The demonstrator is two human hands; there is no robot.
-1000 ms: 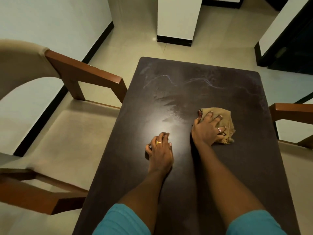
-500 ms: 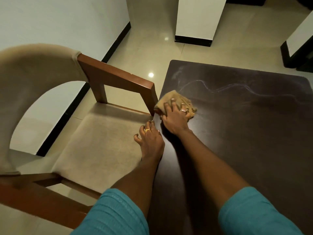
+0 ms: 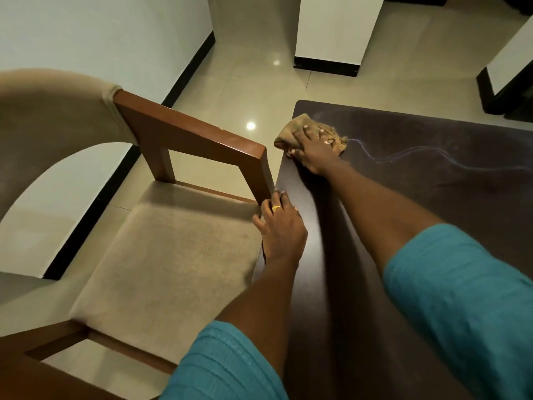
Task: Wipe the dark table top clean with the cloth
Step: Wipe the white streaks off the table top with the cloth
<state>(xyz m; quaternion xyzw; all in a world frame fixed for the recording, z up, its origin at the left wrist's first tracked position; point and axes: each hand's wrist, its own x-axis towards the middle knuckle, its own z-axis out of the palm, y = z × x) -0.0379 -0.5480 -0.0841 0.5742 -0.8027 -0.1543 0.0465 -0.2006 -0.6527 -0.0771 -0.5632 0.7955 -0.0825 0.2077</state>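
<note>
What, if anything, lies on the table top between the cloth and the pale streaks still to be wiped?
Nothing visible: the right hand presses the cloth at the far left corner, and the pale streaks start right beside it, running rightward over bare table top.

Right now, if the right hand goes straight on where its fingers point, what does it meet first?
Probably nothing: the right hand would push the cloth off the table edge, over bare floor.

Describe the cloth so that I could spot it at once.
Find the dark table top beside the wooden-armed chair, and go to its far left corner. There the right hand presses down a crumpled tan cloth. It is the only soft, light-coloured thing on the dark surface, at the end of a pale wavy streak.
</note>
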